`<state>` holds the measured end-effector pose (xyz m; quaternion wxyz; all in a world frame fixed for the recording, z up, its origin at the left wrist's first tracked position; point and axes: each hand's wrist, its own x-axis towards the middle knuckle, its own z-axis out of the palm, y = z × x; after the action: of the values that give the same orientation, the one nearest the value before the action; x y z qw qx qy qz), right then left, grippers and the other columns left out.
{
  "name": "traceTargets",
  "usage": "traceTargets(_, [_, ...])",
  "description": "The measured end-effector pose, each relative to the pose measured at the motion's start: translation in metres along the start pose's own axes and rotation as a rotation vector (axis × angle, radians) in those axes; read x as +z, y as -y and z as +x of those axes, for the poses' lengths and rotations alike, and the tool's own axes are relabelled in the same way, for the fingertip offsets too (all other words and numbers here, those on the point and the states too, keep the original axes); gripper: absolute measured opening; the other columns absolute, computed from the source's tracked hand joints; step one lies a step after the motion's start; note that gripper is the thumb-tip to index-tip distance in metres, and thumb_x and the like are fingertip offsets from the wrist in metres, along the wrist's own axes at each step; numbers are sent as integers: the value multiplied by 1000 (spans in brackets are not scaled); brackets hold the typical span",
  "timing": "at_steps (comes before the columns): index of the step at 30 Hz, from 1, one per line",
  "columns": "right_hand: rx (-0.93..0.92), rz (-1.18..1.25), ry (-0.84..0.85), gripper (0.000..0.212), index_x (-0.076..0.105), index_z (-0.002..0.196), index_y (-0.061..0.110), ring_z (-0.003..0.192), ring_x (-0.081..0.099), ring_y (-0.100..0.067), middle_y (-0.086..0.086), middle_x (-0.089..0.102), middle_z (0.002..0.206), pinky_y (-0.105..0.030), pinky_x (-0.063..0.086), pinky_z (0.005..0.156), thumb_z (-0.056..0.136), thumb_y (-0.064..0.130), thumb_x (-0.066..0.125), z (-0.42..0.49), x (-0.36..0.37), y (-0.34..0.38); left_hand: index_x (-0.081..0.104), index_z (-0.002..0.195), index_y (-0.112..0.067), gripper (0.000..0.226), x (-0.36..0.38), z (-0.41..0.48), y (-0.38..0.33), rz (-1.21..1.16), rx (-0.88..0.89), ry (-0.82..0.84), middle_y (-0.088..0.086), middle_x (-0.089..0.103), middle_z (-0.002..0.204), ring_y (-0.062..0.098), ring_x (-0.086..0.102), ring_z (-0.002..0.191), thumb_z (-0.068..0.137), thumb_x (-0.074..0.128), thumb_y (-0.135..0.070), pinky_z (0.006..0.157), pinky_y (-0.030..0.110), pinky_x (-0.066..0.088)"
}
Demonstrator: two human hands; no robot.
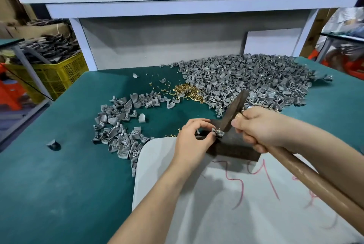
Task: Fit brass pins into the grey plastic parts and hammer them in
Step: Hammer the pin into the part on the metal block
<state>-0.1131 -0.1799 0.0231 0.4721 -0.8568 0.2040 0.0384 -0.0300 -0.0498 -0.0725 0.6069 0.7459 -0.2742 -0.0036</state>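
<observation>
Looking down at the green bench top (59, 165), I see my left hand (192, 141) pinching a grey plastic part (215, 133) between thumb and fingertips. It holds the part on a dark metal block (236, 149), which lies at the far edge of a white sack (226, 204) scribbled with red marks. A brass pin (218, 130) stands in the top of the part. My right hand (262, 129) is wrapped tight round the wooden handle of a hammer (307, 174), gripping close under the head. The dark head (234, 110) slants with its lower end just beside the pin; I cannot tell whether they touch. Loose brass pins (187, 90) lie heaped mid-bench against a big pile of grey parts (256, 80), with a smaller scatter of parts (118, 125) to the left. A yellow crate (59, 74) stands beyond the bench's left side.
</observation>
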Motion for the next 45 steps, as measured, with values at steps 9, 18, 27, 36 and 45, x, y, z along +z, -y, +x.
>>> traceTargets(9, [-125, -355, -144, 47, 43, 60, 9, 35, 46, -24, -12, 47, 48, -25, 36, 40, 100, 35, 39, 4, 5, 4, 63, 75, -21, 22, 0, -1, -1, -11, -6, 0, -5, 63, 105, -7, 56, 93, 79, 69, 0, 72, -1, 36])
traceTargets(18, [-200, -471, -294, 47, 44, 62, 10, 27, 48, -15, -7, 50, 44, -16, 30, 31, 100, 36, 38, -7, -12, 28, 63, 70, -25, 26, 0, -1, 0, -69, -47, 10, -13, 62, 103, -16, 54, 88, 80, 68, -2, 72, -1, 36])
traceTargets(27, [-201, -596, -256, 46, 44, 61, 12, 32, 54, -16, -6, 51, 42, -17, 33, 29, 102, 31, 33, -11, -12, 32, 70, 78, -14, 11, -2, 1, 2, -107, -62, 61, -6, 65, 105, 2, 61, 96, 81, 71, -4, 87, 18, 46])
traceTargets(36, [-205, -525, -249, 43, 47, 65, 10, 54, 59, -20, -5, 53, 58, -14, 41, 44, 101, 31, 35, -6, 3, 27, 71, 82, 0, 3, -3, 3, 2, -159, -102, 71, 6, 65, 106, -4, 61, 84, 81, 69, 2, 77, 8, 45])
traceTargets(45, [-167, -670, -156, 40, 45, 68, 12, 62, 61, -22, -11, 62, 73, -21, 45, 54, 102, 28, 31, -3, 8, 23, 71, 79, -5, 6, -4, 1, 2, -134, -92, 72, 4, 66, 103, 4, 62, 91, 80, 70, 1, 82, 13, 47])
